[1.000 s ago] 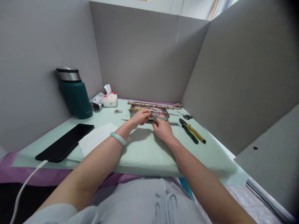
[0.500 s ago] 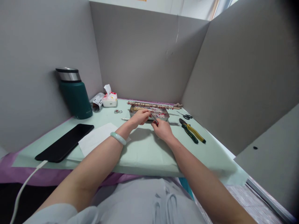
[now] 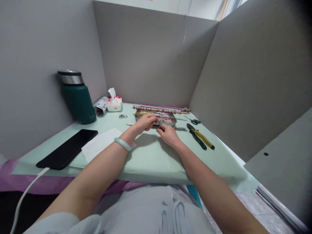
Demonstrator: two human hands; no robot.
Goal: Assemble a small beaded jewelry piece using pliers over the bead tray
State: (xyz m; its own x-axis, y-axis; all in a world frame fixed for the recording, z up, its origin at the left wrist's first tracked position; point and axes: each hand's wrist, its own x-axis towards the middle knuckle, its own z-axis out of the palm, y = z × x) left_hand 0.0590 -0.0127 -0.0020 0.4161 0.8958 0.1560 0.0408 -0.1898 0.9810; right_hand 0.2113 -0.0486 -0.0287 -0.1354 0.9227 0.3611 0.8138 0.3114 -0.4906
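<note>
My right hand [image 3: 169,134] is closed around a slim metal tool [image 3: 159,123]. Its shaft slants up and left toward my other hand, and I cannot tell its exact kind. Fingers curled in a pinch, my left hand [image 3: 147,123] meets the tool's tip; whatever lies between those fingertips is too small or hidden to name. Just behind both hands is a metal tray [image 3: 172,123] holding small gold, red and clear pieces like beads. Thin metal rods [image 3: 181,129] lie crosswise under and beside the hands. A beaded stick [image 3: 161,110] rests along the tray's far side.
Yellow-and-green pliers [image 3: 201,138] and black scissors [image 3: 194,122] lie to the right. On the left are a phone [image 3: 68,149] with a white cable, white paper [image 3: 99,144], a green bottle [image 3: 77,100], a tissue box [image 3: 114,104] and small rings [image 3: 123,116]. Grey partitions [image 3: 151,58] enclose the table.
Both hands have shifted very slightly left, and the tool is tilted a little differently between them. The things on the table stay where they were.
</note>
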